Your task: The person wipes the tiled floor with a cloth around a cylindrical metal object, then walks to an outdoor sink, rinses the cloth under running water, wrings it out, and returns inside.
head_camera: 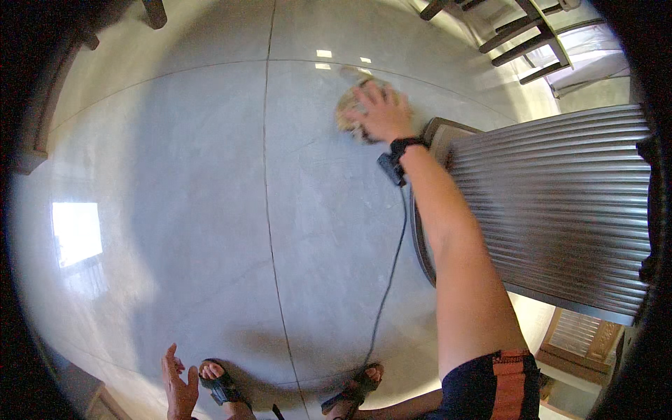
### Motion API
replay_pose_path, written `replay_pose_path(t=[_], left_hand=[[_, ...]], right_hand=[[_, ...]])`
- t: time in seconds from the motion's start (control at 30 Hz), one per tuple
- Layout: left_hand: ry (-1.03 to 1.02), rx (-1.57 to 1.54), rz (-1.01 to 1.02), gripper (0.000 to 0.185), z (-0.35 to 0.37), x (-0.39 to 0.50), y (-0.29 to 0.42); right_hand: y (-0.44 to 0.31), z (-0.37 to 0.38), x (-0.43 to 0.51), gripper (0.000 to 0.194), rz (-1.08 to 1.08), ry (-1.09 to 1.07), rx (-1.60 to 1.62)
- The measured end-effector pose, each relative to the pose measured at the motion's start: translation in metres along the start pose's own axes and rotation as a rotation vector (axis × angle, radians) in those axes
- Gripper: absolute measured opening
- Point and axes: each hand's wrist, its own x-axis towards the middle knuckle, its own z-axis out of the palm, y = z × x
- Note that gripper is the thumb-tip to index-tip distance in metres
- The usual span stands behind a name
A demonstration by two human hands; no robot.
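My right hand (382, 113) lies spread over a crumpled, light tan and dark cloth-like bundle (346, 110) on the smooth grey floor (210, 184). The bundle is blurred, so its exact kind and whether my fingers grip it cannot be told. A black band with a small dark device (391, 167) is on my right wrist, and a dark cable (391, 273) runs from there towards my feet. My left hand (181, 383) is at the bottom left, above the floor beside my sandalled foot (218, 380), fingers apart and holding nothing.
A wooden seat with a slatted surface (551, 205) stands close on the right, its curved frame near my right forearm. Dark wooden furniture legs (155, 13) show at the top left. A ladder-like wooden frame (546, 37) is at the top right, and a wooden piece (580, 336) at the lower right.
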Motion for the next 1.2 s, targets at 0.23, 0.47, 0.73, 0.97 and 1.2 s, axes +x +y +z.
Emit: replay_pose_path(t=[0.23,0.47,0.73,0.97,1.2], left_hand=[[0.024,0.047,-0.087,0.066,-0.003,-0.034,-0.019],[0.012,0.057,0.078,0.063,0.006,0.004,0.003],[-0.031,0.018,0.271,0.063,0.006,0.051,0.01],[-0.041,-0.035,0.266,0.062,-0.001,0.065,0.002],[-0.011,-0.035,0.268,0.061,0.002,0.05,-0.01]], right_hand=[[0.076,0.014,0.008,0.087,0.474,-0.174,0.014],[0.043,0.022,-0.046,0.086,0.309,-0.109,-0.019],[-0.05,0.04,-0.212,0.087,0.129,0.086,0.063],[-0.183,0.018,-0.304,0.116,-0.184,-0.11,0.347],[-0.194,0.002,-0.174,0.13,-0.144,0.035,0.334]])
